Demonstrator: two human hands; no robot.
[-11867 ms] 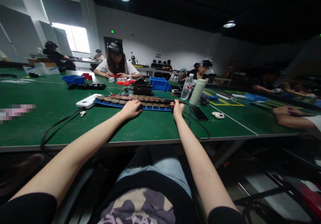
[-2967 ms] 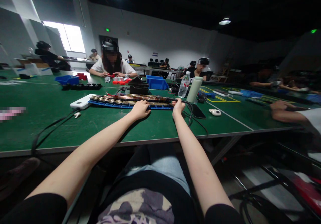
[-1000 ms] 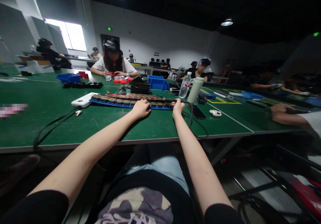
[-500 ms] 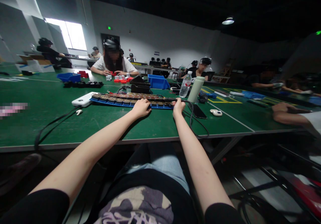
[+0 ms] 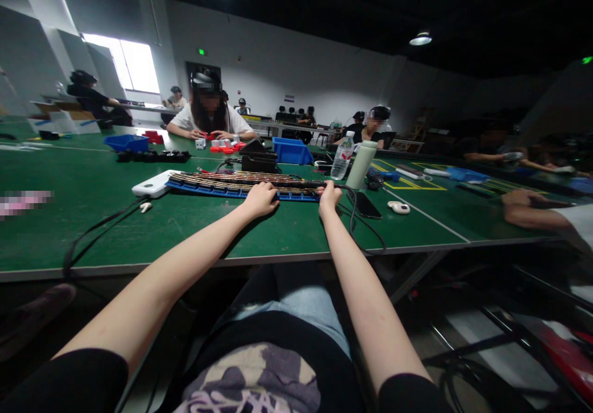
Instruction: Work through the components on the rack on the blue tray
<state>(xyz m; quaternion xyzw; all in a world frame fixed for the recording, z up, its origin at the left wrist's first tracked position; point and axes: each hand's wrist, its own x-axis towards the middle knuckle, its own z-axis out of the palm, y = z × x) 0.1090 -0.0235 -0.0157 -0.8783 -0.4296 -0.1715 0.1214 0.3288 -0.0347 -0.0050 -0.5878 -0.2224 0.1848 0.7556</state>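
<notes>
A long, narrow blue rack (image 5: pixel 222 192) lies across the green table, with rows of thin copper-coloured wires (image 5: pixel 204 179) along it. A thick black cable (image 5: pixel 299 184) runs over its right half. My left hand (image 5: pixel 262 200) rests at the rack's front edge, its fingers curled over the rack and wires; the fingertips are partly hidden. At the rack's right end, my right hand (image 5: pixel 330 197) has its fingers closed round the black cable, close to the rack's end. From there the cable loops down onto the table.
A white power bank-like box (image 5: pixel 151 184) touches the rack's left end. To the right are a green bottle (image 5: pixel 362 165), a water bottle (image 5: pixel 343 157), a phone (image 5: pixel 367 205) and an earbud case (image 5: pixel 399 208). Behind stands a blue bin (image 5: pixel 291 151). A co-worker (image 5: pixel 208 113) sits opposite.
</notes>
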